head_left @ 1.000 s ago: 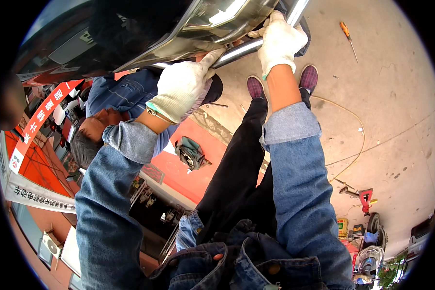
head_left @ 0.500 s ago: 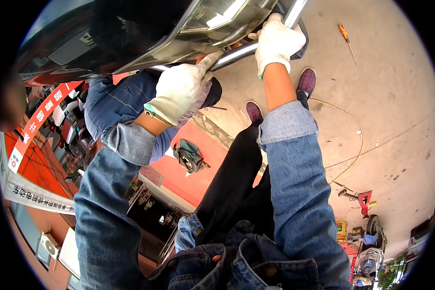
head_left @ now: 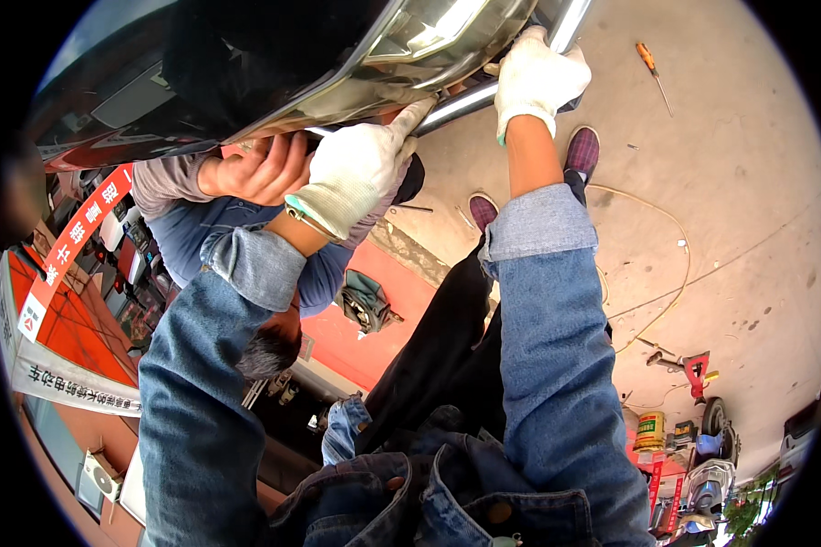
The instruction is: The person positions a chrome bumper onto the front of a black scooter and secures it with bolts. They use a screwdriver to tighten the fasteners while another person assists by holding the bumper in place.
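Note:
A dark car's front end spans the top, with a glossy headlight (head_left: 429, 36) and a bumper with a bright chrome strip (head_left: 461, 105) just below it. My left hand (head_left: 351, 169), in a white knit glove, grips the bumper's upper edge, its index finger stretched along the gap under the headlight. Farther right, my right hand (head_left: 540, 84), gloved too, is closed round the bumper near its outer end; its fingertips are partly hidden. Left of my left hand, a co-worker's bare hand (head_left: 265, 169) reaches up against the underside of the car's front.
The co-worker (head_left: 182, 237) crouches beneath my left arm. An orange-handled screwdriver (head_left: 648, 60) lies on the concrete at the far right. A thin hose (head_left: 687, 246) curls over the floor near a red jack stand (head_left: 695, 372). A dark bag (head_left: 367, 301) rests on red flooring.
Both my hands and the bumper edge have shifted slightly right. The co-worker has leaned in, and a bare hand has come up beside my left hand.

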A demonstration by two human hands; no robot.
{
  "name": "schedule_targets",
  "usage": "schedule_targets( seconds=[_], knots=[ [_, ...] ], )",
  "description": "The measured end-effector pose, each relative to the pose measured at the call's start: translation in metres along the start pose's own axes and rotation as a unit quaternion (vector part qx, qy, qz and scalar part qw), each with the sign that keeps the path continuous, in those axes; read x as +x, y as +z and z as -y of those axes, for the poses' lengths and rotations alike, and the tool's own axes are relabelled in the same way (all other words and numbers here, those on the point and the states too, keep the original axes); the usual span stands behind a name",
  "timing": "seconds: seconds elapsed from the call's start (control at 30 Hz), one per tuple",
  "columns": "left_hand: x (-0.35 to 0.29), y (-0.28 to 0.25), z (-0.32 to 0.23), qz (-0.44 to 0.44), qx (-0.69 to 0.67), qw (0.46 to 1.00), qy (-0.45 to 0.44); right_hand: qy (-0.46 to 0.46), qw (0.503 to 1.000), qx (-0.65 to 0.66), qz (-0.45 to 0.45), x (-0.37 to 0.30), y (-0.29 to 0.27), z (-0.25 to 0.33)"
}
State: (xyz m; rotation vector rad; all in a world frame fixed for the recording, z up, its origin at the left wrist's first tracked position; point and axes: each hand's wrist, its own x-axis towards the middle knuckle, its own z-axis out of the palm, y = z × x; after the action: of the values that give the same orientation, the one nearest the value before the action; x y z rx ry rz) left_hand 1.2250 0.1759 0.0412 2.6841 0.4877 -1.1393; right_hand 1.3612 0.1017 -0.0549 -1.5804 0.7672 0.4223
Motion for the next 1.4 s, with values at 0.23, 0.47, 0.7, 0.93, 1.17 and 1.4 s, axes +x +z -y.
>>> schedule_targets(
  seconds=[0.23,0.47,0.7,0.93,1.17,1.4],
  knots=[
    [0.003,0.008,-0.003,-0.077,0.029,0.996,0.035,0.076,0.991,0.106,0.023,0.024,0.003,-0.018],
    [0.000,0.003,0.004,-0.069,-0.036,0.995,0.070,-0.138,0.973,-0.164,-0.086,0.023,0.004,-0.024],
    [0.002,-0.017,-0.011,0.009,0.071,0.996,0.049,-0.186,0.941,-0.261,-0.105,0.015,-0.001,-0.021],
    [0.003,-0.013,-0.017,-0.002,0.099,0.994,0.043,-0.191,0.942,-0.257,-0.103,0.014,-0.001,-0.025],
    [0.001,0.022,-0.002,-0.107,-0.051,0.993,0.025,-0.217,0.930,-0.270,-0.123,0.015,0.001,-0.034],
    [0.004,0.022,-0.001,-0.132,-0.164,0.978,0.006,-0.161,0.929,-0.322,-0.086,0.004,-0.007,-0.012]
  ],
)
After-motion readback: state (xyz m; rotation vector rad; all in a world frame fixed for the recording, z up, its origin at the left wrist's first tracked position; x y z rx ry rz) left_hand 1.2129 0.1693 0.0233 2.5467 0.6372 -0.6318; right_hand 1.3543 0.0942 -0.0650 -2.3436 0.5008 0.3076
